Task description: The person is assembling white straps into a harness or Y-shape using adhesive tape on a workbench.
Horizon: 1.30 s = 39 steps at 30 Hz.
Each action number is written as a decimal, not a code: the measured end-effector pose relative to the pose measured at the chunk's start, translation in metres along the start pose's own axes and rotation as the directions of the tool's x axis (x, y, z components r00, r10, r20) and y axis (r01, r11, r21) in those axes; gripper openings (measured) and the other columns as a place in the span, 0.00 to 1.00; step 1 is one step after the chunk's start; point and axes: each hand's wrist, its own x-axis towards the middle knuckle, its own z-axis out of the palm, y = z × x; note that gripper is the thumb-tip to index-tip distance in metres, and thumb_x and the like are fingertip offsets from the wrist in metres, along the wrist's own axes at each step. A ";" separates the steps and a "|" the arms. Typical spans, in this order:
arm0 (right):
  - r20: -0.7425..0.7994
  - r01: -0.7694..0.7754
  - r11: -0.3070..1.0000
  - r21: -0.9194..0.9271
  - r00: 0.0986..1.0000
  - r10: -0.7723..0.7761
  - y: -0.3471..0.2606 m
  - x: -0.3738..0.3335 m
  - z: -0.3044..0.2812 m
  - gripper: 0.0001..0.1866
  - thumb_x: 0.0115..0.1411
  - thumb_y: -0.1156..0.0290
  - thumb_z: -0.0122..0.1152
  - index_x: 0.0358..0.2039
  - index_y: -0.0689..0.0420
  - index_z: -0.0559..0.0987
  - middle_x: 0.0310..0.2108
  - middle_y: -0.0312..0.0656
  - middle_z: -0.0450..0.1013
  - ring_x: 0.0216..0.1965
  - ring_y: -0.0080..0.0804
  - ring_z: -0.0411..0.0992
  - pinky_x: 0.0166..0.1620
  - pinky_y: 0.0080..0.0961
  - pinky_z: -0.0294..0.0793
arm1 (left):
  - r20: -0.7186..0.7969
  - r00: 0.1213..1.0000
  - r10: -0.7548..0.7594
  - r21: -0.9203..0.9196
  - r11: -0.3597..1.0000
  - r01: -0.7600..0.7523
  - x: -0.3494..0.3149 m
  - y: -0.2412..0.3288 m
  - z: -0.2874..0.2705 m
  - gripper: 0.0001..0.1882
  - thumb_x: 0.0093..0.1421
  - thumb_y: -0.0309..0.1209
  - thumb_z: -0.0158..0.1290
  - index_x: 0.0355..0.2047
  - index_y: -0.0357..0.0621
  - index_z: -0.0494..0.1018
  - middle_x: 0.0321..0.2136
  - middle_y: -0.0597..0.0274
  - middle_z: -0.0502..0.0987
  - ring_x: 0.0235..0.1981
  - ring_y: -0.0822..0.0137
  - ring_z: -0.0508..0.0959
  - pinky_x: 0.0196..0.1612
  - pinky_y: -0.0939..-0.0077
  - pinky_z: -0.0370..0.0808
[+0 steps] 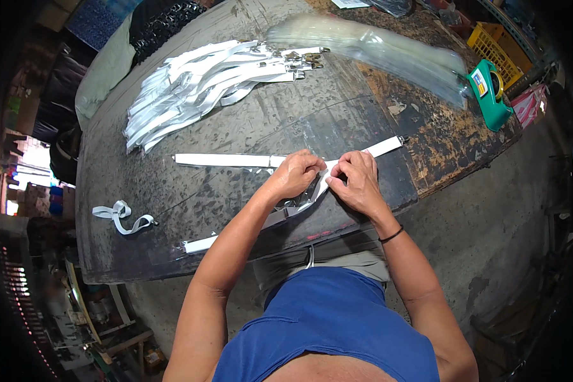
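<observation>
My left hand (295, 174) and my right hand (356, 180) meet over a white strap (226, 160) that lies across a dark worn table (337, 114). Both pinch the strap near its middle, fingertips almost touching. One end of the strap runs left; the other, tipped with a small metal clip (400, 139), runs up to the right. A clear plastic sleeve (293, 207) lies under my hands, with another white strip (200, 244) reaching toward the table's near edge.
A pile of white straps with metal clips (197, 86) lies at the back left. A stack of clear plastic bags (375, 48) and a green tape dispenser (489, 92) sit at the back right. A loose knotted strap (120, 216) lies at the left. A yellow crate (495, 48) stands beyond.
</observation>
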 end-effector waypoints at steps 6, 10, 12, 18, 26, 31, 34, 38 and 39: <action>0.021 -0.022 1.000 -0.004 1.000 0.022 0.003 0.000 0.005 0.06 0.52 0.66 0.66 0.27 0.54 0.79 0.39 0.41 0.69 0.51 0.43 0.66 0.66 0.53 0.52 | -0.028 0.996 0.089 0.053 0.995 -0.087 -0.005 -0.009 0.007 0.10 0.57 0.26 0.56 0.38 0.38 0.80 0.28 0.54 0.75 0.34 0.57 0.76 0.40 0.66 0.74; 0.014 0.010 0.999 -0.044 1.000 -0.009 0.003 -0.002 0.005 0.06 0.55 0.67 0.63 0.31 0.55 0.79 0.39 0.41 0.68 0.51 0.42 0.66 0.66 0.54 0.51 | -0.024 0.994 0.104 0.045 0.994 -0.102 -0.006 -0.008 0.007 0.10 0.55 0.27 0.57 0.38 0.39 0.79 0.28 0.55 0.75 0.36 0.58 0.76 0.41 0.66 0.73; 0.014 0.029 0.998 -0.062 0.999 -0.029 0.002 -0.003 0.005 0.07 0.56 0.67 0.63 0.32 0.55 0.78 0.38 0.41 0.68 0.50 0.42 0.66 0.66 0.55 0.51 | -0.013 0.994 0.104 0.044 0.994 -0.103 -0.006 -0.009 0.007 0.11 0.55 0.27 0.57 0.38 0.38 0.79 0.29 0.55 0.74 0.37 0.57 0.75 0.42 0.66 0.73; -0.003 0.007 0.999 -0.050 1.000 -0.007 -0.006 0.000 0.006 0.08 0.56 0.67 0.64 0.32 0.56 0.77 0.40 0.42 0.68 0.51 0.44 0.65 0.66 0.57 0.50 | -0.018 0.996 0.093 0.010 0.996 -0.092 -0.006 -0.011 0.006 0.11 0.54 0.24 0.56 0.39 0.39 0.79 0.29 0.55 0.73 0.37 0.57 0.75 0.42 0.66 0.72; 0.079 -0.016 0.998 -0.057 0.997 0.020 -0.006 0.000 0.004 0.08 0.54 0.68 0.64 0.31 0.56 0.77 0.40 0.42 0.67 0.51 0.44 0.65 0.66 0.58 0.50 | -0.041 0.996 0.076 -0.051 0.996 -0.078 -0.013 -0.006 0.008 0.12 0.54 0.25 0.58 0.40 0.41 0.79 0.35 0.54 0.70 0.38 0.57 0.73 0.42 0.68 0.72; 0.042 0.045 0.994 -0.099 0.998 -0.041 -0.007 -0.003 0.007 0.07 0.54 0.69 0.63 0.32 0.56 0.76 0.41 0.42 0.68 0.51 0.44 0.66 0.64 0.57 0.53 | -0.110 0.972 0.207 0.084 0.977 -0.198 -0.023 -0.016 0.016 0.15 0.53 0.30 0.61 0.42 0.43 0.78 0.39 0.53 0.71 0.41 0.54 0.73 0.46 0.64 0.71; 0.016 0.087 0.987 -0.137 0.996 -0.085 -0.009 -0.004 0.005 0.07 0.54 0.70 0.63 0.33 0.56 0.76 0.45 0.42 0.69 0.53 0.45 0.66 0.64 0.56 0.55 | -0.154 0.956 0.249 0.234 0.949 -0.209 -0.033 -0.003 0.015 0.19 0.53 0.35 0.62 0.45 0.46 0.78 0.42 0.53 0.72 0.43 0.52 0.72 0.48 0.58 0.70; 0.028 0.179 0.970 -0.162 0.984 -0.177 -0.005 -0.001 0.006 0.07 0.54 0.71 0.62 0.33 0.56 0.75 0.50 0.43 0.71 0.55 0.45 0.66 0.62 0.54 0.57 | -0.175 0.961 0.216 0.330 0.932 -0.150 -0.046 0.001 0.018 0.23 0.52 0.40 0.62 0.49 0.51 0.77 0.45 0.55 0.72 0.46 0.52 0.71 0.50 0.57 0.68; 0.032 0.184 0.970 -0.159 0.983 -0.182 -0.005 -0.001 0.006 0.07 0.54 0.71 0.62 0.33 0.56 0.75 0.50 0.43 0.71 0.55 0.45 0.66 0.62 0.54 0.57 | -0.194 0.950 0.244 0.382 0.911 -0.156 -0.048 0.002 0.020 0.23 0.52 0.40 0.62 0.49 0.52 0.76 0.46 0.56 0.71 0.48 0.53 0.70 0.50 0.57 0.67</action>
